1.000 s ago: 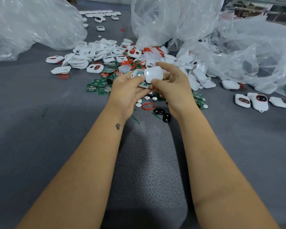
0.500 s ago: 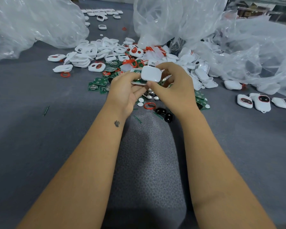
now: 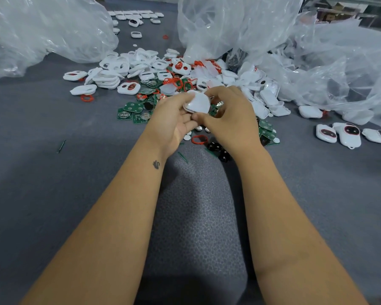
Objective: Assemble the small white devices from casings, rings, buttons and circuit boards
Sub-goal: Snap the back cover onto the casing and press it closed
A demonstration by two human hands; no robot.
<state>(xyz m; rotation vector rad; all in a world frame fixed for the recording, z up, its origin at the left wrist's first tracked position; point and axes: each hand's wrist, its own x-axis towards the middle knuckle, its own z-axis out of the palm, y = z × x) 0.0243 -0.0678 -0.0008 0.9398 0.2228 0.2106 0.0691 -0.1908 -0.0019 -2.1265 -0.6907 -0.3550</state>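
Both hands raised over the parts heap, holding one white casing (image 3: 197, 103) between them. Left hand (image 3: 171, 122) cupped under it now, palm turned up and fingers curled along its left edge; half a second ago turned more sideways with the thumb on top. Right hand (image 3: 231, 119) curled over the right side, thumb pressed against the casing's near lower edge, fingers arched behind it. Casing tilted now, smooth back facing up and left, where earlier lying flatter and squarer to the camera; slightly lower against the heap too. Whether a second shell sits beneath, cannot tell.

Underneath and beyond, unchanged: green boards (image 3: 132, 111) scattered left of the hands, a red ring (image 3: 199, 139) on the tabletop (image 3: 42, 183) just below the right thumb, black buttons (image 3: 218, 148) beside the right wrist, small silver discs (image 3: 198, 128) between the hands. White casings (image 3: 110, 75) piled farther back. Three finished devices (image 3: 349, 134) lying in a row at far right, well apart from the heap. Clear bags (image 3: 42, 29) bulging along the back.
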